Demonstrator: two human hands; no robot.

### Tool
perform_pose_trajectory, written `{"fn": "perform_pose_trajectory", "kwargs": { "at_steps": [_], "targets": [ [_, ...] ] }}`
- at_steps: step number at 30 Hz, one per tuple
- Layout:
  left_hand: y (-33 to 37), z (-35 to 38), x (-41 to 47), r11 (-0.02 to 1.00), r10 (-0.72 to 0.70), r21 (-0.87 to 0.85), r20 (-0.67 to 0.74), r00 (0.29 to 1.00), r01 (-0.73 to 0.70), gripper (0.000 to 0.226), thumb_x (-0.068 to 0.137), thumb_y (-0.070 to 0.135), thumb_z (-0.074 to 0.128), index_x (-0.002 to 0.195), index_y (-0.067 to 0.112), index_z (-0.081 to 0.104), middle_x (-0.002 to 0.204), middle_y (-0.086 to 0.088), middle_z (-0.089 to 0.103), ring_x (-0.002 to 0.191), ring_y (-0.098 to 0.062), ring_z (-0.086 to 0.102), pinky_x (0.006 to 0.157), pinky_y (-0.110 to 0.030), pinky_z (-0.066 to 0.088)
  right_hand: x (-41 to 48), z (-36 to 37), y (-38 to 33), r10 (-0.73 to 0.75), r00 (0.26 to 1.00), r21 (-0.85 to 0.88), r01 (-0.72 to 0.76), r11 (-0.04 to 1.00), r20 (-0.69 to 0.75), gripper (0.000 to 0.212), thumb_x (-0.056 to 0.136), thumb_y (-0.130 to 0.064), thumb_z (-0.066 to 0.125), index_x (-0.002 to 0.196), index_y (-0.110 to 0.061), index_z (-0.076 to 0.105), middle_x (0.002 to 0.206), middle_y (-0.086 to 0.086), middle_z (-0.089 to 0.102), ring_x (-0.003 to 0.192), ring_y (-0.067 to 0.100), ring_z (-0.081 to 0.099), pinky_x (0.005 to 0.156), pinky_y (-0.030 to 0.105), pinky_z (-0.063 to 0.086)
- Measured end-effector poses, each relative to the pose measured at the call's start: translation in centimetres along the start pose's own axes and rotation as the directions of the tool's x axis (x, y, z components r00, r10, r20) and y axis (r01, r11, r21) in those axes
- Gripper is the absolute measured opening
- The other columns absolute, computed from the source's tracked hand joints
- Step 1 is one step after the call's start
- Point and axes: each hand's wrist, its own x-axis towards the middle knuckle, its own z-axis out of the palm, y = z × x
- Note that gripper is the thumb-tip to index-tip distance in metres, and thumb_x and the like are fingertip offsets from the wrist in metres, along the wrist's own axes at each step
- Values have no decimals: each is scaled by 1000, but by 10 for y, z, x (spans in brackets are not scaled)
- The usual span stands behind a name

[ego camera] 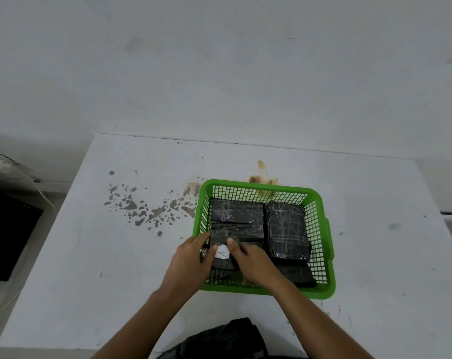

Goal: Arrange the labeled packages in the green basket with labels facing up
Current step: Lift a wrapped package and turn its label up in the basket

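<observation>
A green mesh basket [320, 208] stands on the white table, right of centre. Several black wrapped packages lie inside it: one along the back [236, 211], one just in front of it [245, 230], a large one at the right [287, 229] and a flat one at the front right [297, 275]. Both my hands hold a black package with a white label marked "A" [223, 253], label up, at the basket's front left. My left hand [191, 257] grips its left edge over the basket rim. My right hand [253, 263] holds its right side, thumb by the label.
The white table [116, 255] carries grey and brown stains left of and behind the basket. A dark cloth [227, 338] lies at the table's near edge. A black object and white cables [10, 229] sit off the table's left side. A white wall stands behind.
</observation>
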Motion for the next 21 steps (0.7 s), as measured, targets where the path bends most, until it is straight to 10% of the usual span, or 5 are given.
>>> {"fn": "perform_pose_trajectory", "kwargs": {
  "at_steps": [6, 12, 17, 21],
  "targets": [
    [0, 7, -4, 994, -12, 110, 74, 997, 4, 39, 97, 28, 50, 134, 18, 45, 125, -7, 57, 103, -26, 61, 83, -40, 55, 3, 9, 9, -3, 999, -48, 5, 999, 33, 61, 87, -72, 33, 108, -23, 62, 95, 2, 71, 66, 11, 63, 67, 32, 53],
    [-3, 4, -8, 994, 56, 85, 99, 993, -64, 32, 94, 23, 56, 125, 20, 54, 121, -2, 54, 110, -22, 54, 87, -36, 54, 2, 5, 13, -51, 992, -65, 59, 996, 115, 56, 89, -69, 33, 109, -25, 62, 73, -5, 65, 48, -3, 57, 57, 27, 50],
    [2, 4, -6, 982, 0, 189, 108, 994, -20, 33, 96, 19, 50, 129, 15, 50, 130, -7, 50, 115, -26, 50, 96, -41, 48, 1, -4, 22, -48, 996, -52, 52, 997, 75, 59, 89, -71, 30, 120, -29, 59, 96, -5, 69, 80, 11, 67, 72, 32, 53],
    [8, 6, -4, 962, 88, 250, 113, 990, -114, 36, 91, 11, 55, 127, 12, 54, 130, -7, 50, 116, -27, 47, 97, -40, 47, 4, -16, 55, -200, 973, -508, 116, 853, -113, 33, 97, -37, 48, 125, -21, 53, 125, 1, 59, 116, 25, 49, 95, 42, 39]
  ]
}}
